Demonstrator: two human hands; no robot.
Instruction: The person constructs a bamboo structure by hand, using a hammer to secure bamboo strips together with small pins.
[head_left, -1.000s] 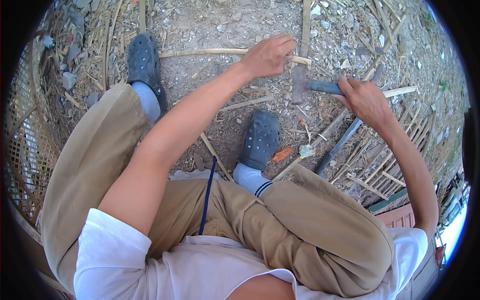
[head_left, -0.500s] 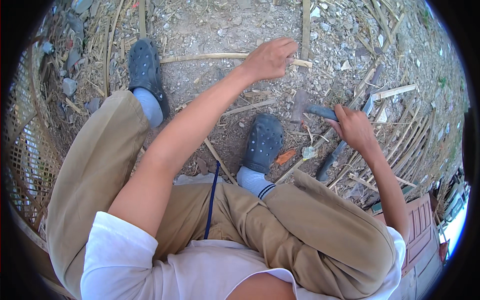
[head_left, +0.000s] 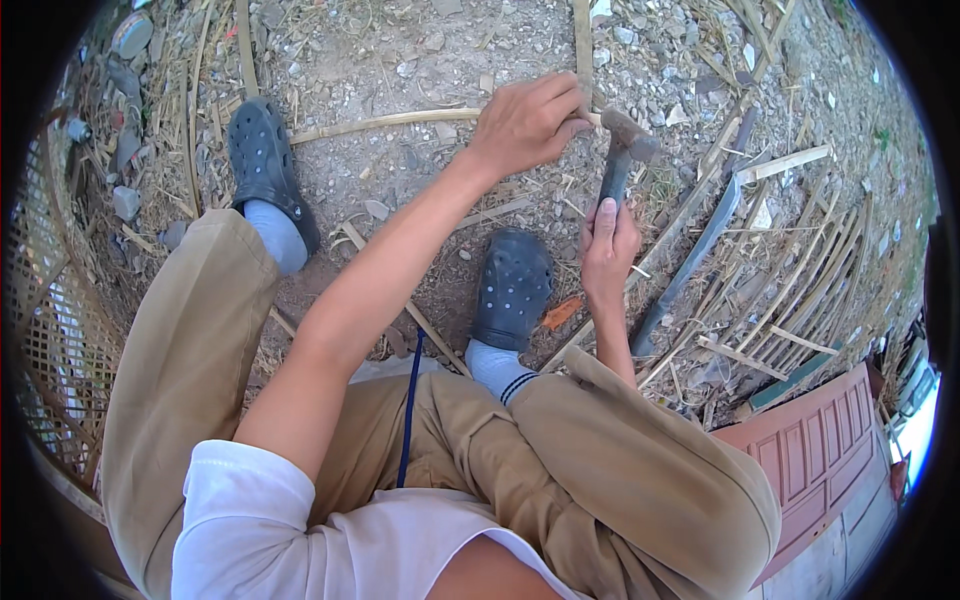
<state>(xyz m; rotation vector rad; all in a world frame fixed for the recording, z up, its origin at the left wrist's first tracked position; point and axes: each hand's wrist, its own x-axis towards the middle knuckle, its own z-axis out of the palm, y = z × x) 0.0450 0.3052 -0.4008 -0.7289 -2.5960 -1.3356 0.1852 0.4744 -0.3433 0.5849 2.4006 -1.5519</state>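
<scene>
My left hand [head_left: 532,120] is closed on a thin bamboo strip [head_left: 385,119] that lies across in front of my feet, with its right end near my fingertips. Wrapped round the dark handle of a hammer [head_left: 628,140] is my right hand [head_left: 610,245]. The hammer's head is close to the strip's right end, just right of my left fingers; whether it touches the strip I cannot tell. Another bamboo strip [head_left: 584,45] runs away from me beyond my left hand, its near end by the first strip.
A long machete-like blade [head_left: 690,262] lies to the right, beside a heap of bamboo strips [head_left: 815,280]. Woven lattice [head_left: 60,330] stands at far left. A reddish panelled board [head_left: 805,455] is at lower right. My shoes [head_left: 513,288] rest on stony ground.
My right hand has swung the hammer up and leftward, bringing its head to the strip's end by my left fingers. The left hand keeps its hold; the whole view has shifted slightly.
</scene>
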